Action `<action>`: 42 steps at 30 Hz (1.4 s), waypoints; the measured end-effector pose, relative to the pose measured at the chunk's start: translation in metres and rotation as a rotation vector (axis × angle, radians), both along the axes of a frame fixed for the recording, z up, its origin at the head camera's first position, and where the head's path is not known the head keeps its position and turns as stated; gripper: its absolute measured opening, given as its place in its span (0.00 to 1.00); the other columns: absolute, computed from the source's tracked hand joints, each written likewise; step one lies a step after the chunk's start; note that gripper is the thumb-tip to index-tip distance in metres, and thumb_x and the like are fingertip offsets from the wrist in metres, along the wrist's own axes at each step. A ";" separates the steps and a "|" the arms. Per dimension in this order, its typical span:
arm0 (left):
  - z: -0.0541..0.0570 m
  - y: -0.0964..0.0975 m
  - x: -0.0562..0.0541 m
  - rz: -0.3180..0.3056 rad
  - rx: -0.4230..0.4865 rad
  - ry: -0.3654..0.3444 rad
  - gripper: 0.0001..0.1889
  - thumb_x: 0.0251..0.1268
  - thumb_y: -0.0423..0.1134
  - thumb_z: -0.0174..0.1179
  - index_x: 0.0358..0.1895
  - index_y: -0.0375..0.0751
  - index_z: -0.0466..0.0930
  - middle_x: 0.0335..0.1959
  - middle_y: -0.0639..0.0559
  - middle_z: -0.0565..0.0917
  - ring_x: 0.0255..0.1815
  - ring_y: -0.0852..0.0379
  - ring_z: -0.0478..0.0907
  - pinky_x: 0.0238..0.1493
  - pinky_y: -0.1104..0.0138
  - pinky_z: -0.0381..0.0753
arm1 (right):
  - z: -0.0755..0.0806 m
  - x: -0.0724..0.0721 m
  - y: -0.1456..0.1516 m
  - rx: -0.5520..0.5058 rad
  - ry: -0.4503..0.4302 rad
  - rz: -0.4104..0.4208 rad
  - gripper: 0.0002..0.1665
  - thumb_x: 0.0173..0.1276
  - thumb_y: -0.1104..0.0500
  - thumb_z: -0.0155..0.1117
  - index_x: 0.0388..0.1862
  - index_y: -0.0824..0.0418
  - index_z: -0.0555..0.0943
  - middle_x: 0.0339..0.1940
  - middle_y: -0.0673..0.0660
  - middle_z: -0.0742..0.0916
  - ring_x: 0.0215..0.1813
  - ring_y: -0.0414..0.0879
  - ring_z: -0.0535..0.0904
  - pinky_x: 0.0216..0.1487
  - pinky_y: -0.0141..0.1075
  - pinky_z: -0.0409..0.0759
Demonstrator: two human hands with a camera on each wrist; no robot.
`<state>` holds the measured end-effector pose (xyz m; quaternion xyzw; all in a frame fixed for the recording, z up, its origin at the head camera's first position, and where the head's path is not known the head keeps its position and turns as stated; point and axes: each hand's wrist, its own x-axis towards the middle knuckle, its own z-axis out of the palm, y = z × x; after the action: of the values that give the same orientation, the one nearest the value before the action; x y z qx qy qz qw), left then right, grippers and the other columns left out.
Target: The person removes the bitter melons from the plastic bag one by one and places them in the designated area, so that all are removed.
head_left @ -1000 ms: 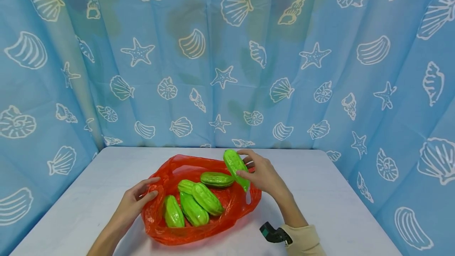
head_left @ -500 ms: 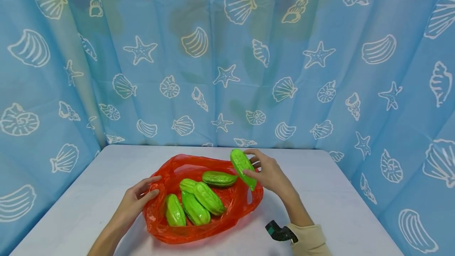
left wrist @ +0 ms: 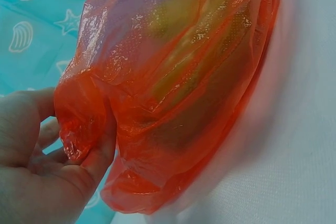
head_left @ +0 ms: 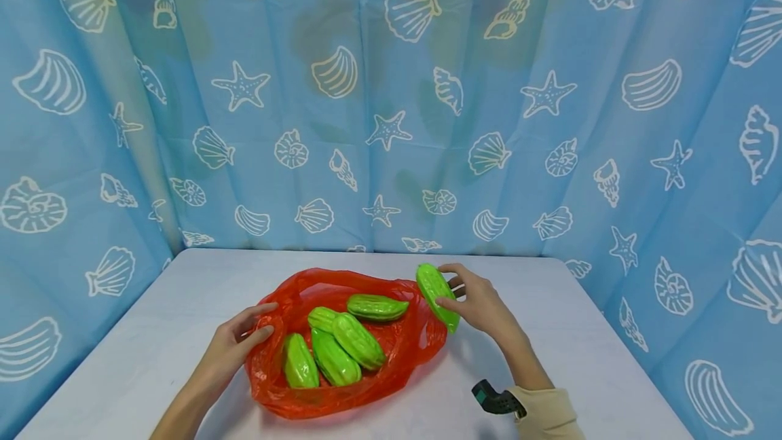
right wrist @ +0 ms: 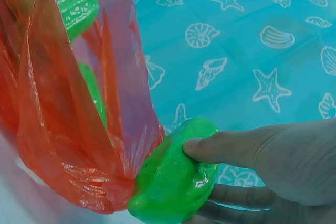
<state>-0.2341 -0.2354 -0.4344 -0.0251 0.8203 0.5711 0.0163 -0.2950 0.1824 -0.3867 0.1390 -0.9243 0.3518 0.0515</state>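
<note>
A red plastic bag (head_left: 330,405) lies open on the table, with several glossy green ridged gourds (head_left: 359,341) inside. My left hand (head_left: 227,348) pinches the bag's left rim; in the left wrist view a fold of red film (left wrist: 84,124) sits between thumb and fingers. At the bag's right side my right hand (head_left: 485,301) grips another green gourd (head_left: 436,296) between thumb and fingers. In the right wrist view, this gourd (right wrist: 176,169) overlaps the bag's lower edge, with the thumb across its upper end.
The white table (head_left: 550,345) extends around the bag. A blue curtain (head_left: 391,175) with white shell and starfish prints hangs behind and along both sides. A black wrist device (head_left: 496,399) sits by the right beige sleeve (head_left: 544,414).
My right hand has moved right and slightly down with the gourd, from over the bag's right part to its right edge. The left hand stays on the rim.
</note>
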 end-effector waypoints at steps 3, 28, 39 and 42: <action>0.000 0.000 0.000 -0.002 0.000 0.001 0.29 0.69 0.51 0.60 0.71 0.49 0.67 0.68 0.39 0.72 0.64 0.45 0.74 0.55 0.61 0.84 | -0.003 -0.002 0.003 0.005 -0.010 -0.011 0.34 0.62 0.57 0.72 0.66 0.53 0.71 0.51 0.62 0.86 0.50 0.55 0.83 0.46 0.45 0.88; 0.001 0.000 0.001 0.006 -0.009 0.010 0.30 0.68 0.52 0.60 0.70 0.48 0.68 0.68 0.39 0.72 0.63 0.45 0.74 0.55 0.62 0.84 | -0.025 -0.017 0.018 0.072 -0.128 -0.137 0.35 0.61 0.55 0.73 0.66 0.58 0.71 0.49 0.62 0.85 0.45 0.51 0.82 0.43 0.43 0.88; 0.001 0.000 0.001 0.005 -0.006 0.019 0.31 0.67 0.53 0.60 0.70 0.48 0.68 0.69 0.39 0.72 0.65 0.44 0.74 0.56 0.62 0.84 | -0.032 -0.019 0.023 0.086 -0.201 -0.159 0.34 0.61 0.55 0.72 0.64 0.61 0.72 0.48 0.64 0.85 0.42 0.51 0.82 0.42 0.44 0.88; 0.000 0.001 0.002 0.007 -0.007 0.018 0.31 0.67 0.53 0.60 0.71 0.48 0.67 0.71 0.39 0.70 0.66 0.43 0.73 0.57 0.60 0.83 | -0.034 -0.019 0.025 0.090 -0.219 -0.168 0.34 0.61 0.55 0.72 0.64 0.61 0.72 0.47 0.64 0.86 0.40 0.49 0.82 0.42 0.44 0.88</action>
<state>-0.2320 -0.2347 -0.4340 -0.0228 0.8225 0.5683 0.0071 -0.3138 0.2070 -0.4208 0.0239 -0.9475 0.3177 -0.0265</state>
